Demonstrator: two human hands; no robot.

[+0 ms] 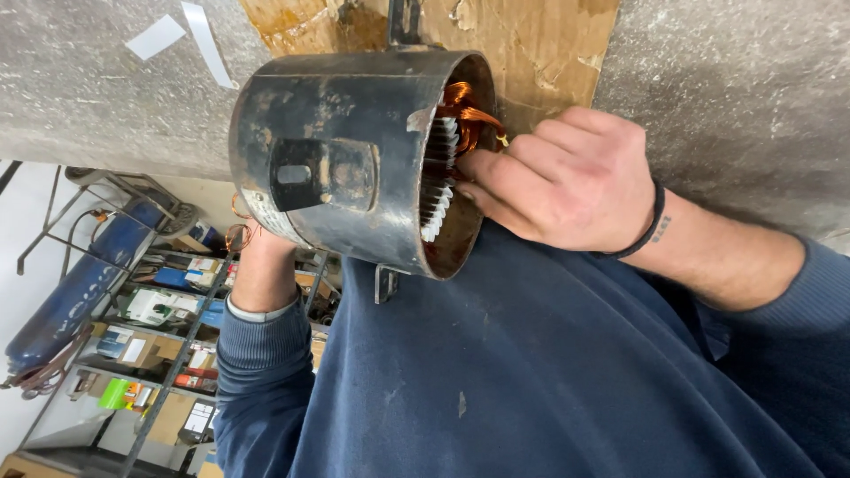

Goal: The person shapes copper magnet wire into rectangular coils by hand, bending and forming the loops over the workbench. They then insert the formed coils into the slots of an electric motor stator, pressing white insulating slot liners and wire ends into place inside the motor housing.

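A dark, worn cylindrical motor housing lies on its side, its open end turned to the right. Inside it I see copper windings and white slot liners. My right hand, with a black band on the wrist, reaches into that open end, its fingertips closed on the copper wire at the rim. My left hand is behind the housing's other end; only the wrist and blue cuff show, the fingers are hidden. Loose copper wire curls beside that wrist.
The housing rests against brown cardboard on a grey concrete-like surface with white paper scraps. At the left stand a blue gas cylinder and a metal shelf rack with several boxes. My blue sweater fills the lower frame.
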